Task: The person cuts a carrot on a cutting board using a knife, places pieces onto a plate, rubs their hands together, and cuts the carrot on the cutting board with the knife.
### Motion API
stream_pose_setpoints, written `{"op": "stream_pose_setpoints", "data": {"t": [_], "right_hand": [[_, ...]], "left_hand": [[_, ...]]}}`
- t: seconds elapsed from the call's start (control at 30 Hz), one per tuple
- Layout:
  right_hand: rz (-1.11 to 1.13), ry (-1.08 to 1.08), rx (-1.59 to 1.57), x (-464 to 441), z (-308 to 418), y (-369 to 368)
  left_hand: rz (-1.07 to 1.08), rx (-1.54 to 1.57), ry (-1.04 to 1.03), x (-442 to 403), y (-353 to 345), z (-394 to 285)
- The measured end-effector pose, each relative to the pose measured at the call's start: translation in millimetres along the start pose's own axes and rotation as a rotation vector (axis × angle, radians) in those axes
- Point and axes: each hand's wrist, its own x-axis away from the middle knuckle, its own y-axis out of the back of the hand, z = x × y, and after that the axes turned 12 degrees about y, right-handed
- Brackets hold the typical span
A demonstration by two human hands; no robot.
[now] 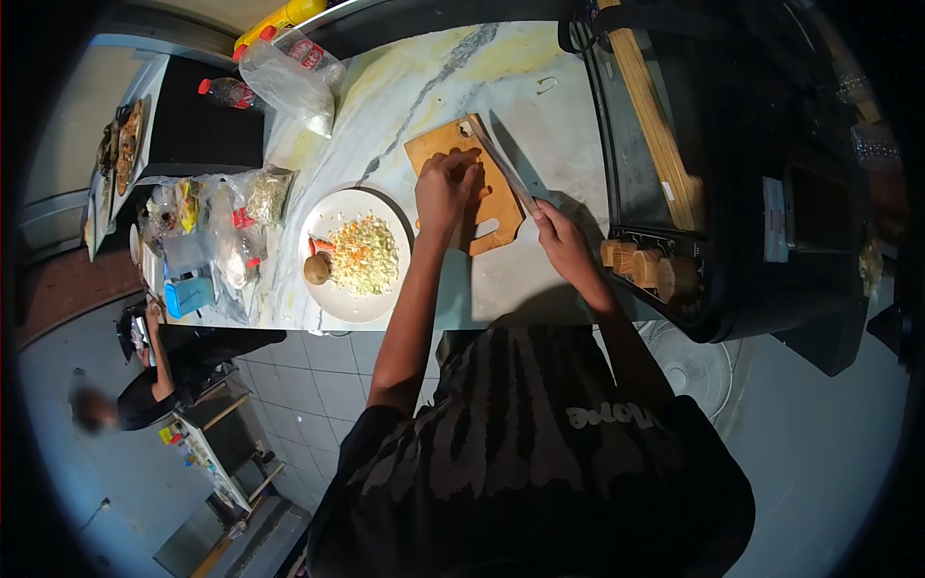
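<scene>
My right hand is closed round the handle of a knife, whose blade slants up and left along the right side of a wooden cutting board. Over the upper part of the board is my left hand, fingers bent and pressed together; what they hold, if anything, is hidden. Small orange pieces lie beside its fingers. To the left, a white plate carries chopped pale and orange vegetables, red chillies and a round brown item.
Plastic bags and bottles stand at the back left, with more bags and a blue container nearer. A black appliance with wooden pieces borders the right. Another person is at far left.
</scene>
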Motion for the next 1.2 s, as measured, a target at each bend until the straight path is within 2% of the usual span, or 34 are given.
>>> {"op": "stream_pose_setpoints", "data": {"t": [0.1,0.17,0.27,0.47,0.67,1.2], "right_hand": [[-0.003,0.073,-0.009,-4.4,-14.3,-3.8],[-0.037,0.256,-0.052,-8.9,-7.7,-2.7],[0.073,0.167,0.061,-13.5,-4.4,4.7],[0.183,0.128,0.290,-16.7,31.9,16.8],[0.133,0.256,0.326,-20.7,26.4,14.4],[0.200,0.257,0.428,-24.8,29.3,20.1]], "left_hand": [[0.009,-0.055,-0.050,-6.3,-2.0,0.3],[0.004,-0.058,-0.052,-7.6,-2.5,0.1],[-0.022,0.001,-0.035,-2.6,-5.5,3.6],[-0.114,0.088,0.071,3.0,-7.6,2.4],[-0.104,0.105,0.110,-1.9,-6.7,5.8],[0.026,0.217,0.277,-9.4,1.2,2.9]]}}
